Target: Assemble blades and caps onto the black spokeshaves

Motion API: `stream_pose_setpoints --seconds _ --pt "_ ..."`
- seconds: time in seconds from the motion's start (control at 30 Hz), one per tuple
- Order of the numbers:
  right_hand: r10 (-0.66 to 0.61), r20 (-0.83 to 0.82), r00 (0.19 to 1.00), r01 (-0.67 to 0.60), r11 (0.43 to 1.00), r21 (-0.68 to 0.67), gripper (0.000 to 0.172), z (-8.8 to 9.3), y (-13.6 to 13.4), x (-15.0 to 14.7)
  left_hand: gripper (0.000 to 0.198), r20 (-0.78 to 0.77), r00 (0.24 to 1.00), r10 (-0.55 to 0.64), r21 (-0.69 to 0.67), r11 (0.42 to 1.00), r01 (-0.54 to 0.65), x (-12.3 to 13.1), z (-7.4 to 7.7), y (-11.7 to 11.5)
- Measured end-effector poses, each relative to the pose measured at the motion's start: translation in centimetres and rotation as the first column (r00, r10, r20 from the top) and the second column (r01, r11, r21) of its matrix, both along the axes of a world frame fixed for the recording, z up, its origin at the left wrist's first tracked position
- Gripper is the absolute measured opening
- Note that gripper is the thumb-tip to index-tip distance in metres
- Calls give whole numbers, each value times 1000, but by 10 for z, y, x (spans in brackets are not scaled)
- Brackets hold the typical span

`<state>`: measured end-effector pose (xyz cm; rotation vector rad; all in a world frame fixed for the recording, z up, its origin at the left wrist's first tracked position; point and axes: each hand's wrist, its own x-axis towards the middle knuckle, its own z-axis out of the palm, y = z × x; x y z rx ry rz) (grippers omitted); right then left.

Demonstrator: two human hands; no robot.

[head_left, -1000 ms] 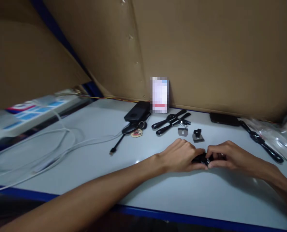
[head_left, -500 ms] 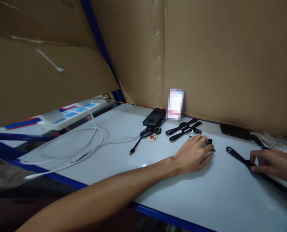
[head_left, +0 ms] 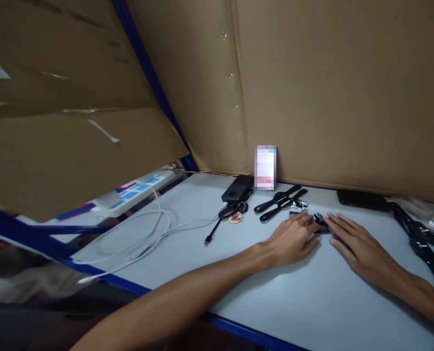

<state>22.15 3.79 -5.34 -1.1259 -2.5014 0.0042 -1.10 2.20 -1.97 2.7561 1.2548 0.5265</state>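
My left hand [head_left: 293,240] rests on the table, its fingers bent over a small flat dark part [head_left: 323,229] with a shiny black piece [head_left: 318,218] on top. The fingers cover much of it, so its kind is unclear. From the right, my right hand [head_left: 355,246] reaches in with fingers stretched out, the tips at the edge of that part. Just beyond my left hand lie black long-handled pieces [head_left: 275,208] with small shiny metal bits [head_left: 300,204]. More black handled pieces [head_left: 421,239] lie in a pile right of my right hand.
A black phone-like slab [head_left: 363,200] and clear plastic wrap [head_left: 430,217] lie along the back. A lit phone [head_left: 265,168] leans on the cardboard wall [head_left: 348,97]. At left are a black power bank [head_left: 237,189], keys with a tag [head_left: 235,218], white cables [head_left: 129,258] and a power strip [head_left: 136,192].
My right hand has let go of the long black handled piece, now at the pile on the right, and moved left beside my left hand. My left hand stays on the dark part.
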Motion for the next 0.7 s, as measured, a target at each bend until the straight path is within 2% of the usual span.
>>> stream_pose_setpoints --seconds 0.1,0.23,0.33,0.43,0.6,0.7 --pt "33 -3 999 -33 999 -5 54 0 3 1 36 60 996 67 12 998 -68 -2 -1 3" --pt "59 -37 998 -59 998 0 46 5 6 2 38 54 988 142 21 989 -143 -7 -6 12" --pt "33 -100 994 -32 999 6 33 11 8 3 32 29 994 102 -9 995 -101 -8 -7 15" --pt "14 -122 992 -16 1000 -20 23 17 9 5 33 30 999 39 -26 999 -38 -6 -4 13" --pt "-18 -197 980 5 998 -64 15 15 11 5 36 96 988 -120 -41 991 124 -3 3 6" --pt "-33 -242 970 17 998 -68 15 12 13 4 38 141 983 -113 -48 991 121 -5 2 8"
